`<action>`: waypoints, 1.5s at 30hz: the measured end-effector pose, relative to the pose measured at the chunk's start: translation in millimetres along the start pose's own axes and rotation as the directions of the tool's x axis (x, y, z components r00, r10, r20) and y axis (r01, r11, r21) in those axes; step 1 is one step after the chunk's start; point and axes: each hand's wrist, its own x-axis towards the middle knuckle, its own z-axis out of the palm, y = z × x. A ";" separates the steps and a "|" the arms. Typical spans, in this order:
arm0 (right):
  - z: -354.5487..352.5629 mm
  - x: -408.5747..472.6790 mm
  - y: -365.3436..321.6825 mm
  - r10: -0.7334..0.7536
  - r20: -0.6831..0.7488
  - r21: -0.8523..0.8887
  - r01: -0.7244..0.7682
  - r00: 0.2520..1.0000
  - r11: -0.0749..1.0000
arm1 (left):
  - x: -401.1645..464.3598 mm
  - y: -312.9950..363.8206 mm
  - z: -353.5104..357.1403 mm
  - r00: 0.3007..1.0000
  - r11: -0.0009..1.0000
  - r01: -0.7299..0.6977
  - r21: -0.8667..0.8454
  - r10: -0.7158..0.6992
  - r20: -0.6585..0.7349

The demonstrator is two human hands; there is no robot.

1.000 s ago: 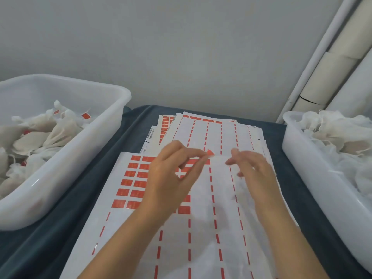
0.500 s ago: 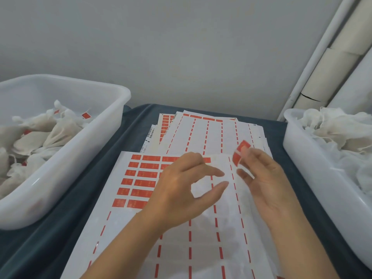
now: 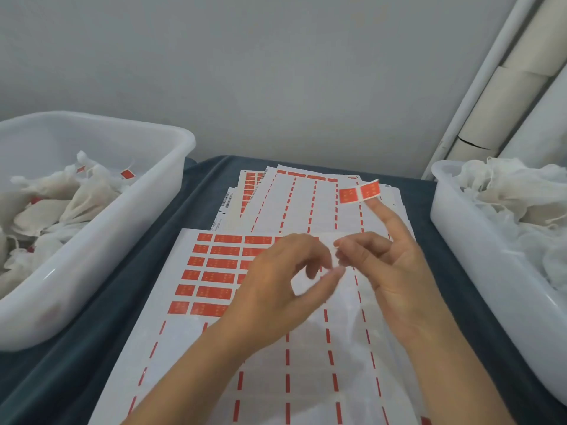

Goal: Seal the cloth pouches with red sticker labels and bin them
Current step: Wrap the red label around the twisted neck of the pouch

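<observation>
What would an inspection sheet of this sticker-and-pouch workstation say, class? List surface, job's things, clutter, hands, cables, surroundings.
Surface: table under a dark blue cloth.
Job's things: top label sheet, partly peeled, red labels left at its upper left; more sheets fanned behind it; peeled red sticker stuck to the right index fingertip; left bin holds pouches with red labels; right bin holds unlabelled white pouches.
Clutter: nothing seen.
Hands: left hand curled above the sheet, holding nothing visible; right hand carries the sticker, other fingers curled.
Cables: nothing seen.
Surroundings: grey wall; pale rolls leaning at right.
</observation>
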 end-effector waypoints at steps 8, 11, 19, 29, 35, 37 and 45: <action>-0.8 1.9 5.1 -0.069 -0.141 -0.149 0.048 0.988 0.988 | 13.5 -4.7 -7.6 0.873 0.815 0.487 -0.314 -0.444 0.200; 1.9 3.2 4.7 -0.016 -0.131 -0.162 -0.006 0.991 0.987 | 15.0 -7.4 -11.7 0.810 0.705 0.581 -0.406 -0.547 0.210; 0.6 -4.4 -9.5 0.083 0.019 -0.161 -0.078 0.996 0.984 | 14.5 -12.8 -13.7 0.819 0.774 0.573 -0.268 -0.552 0.156; 3.5 -2.1 2.1 0.112 0.125 -0.144 -0.094 0.986 0.985 | 13.9 -12.7 -11.2 0.841 0.801 0.542 -0.255 -0.516 0.164; 4.0 -1.5 4.9 0.099 0.074 -0.153 -0.087 0.992 0.984 | 14.1 -12.1 -10.8 0.841 0.795 0.542 -0.273 -0.518 0.158; 4.4 -1.5 4.9 0.099 0.074 -0.160 -0.086 0.992 0.983 | 14.0 -11.2 -10.9 0.840 0.794 0.543 -0.274 -0.519 0.160; 2.8 -0.5 7.1 0.082 0.071 -0.195 -0.066 0.994 0.979 | 14.2 -8.3 -12.1 0.827 0.777 0.562 -0.283 -0.537 0.170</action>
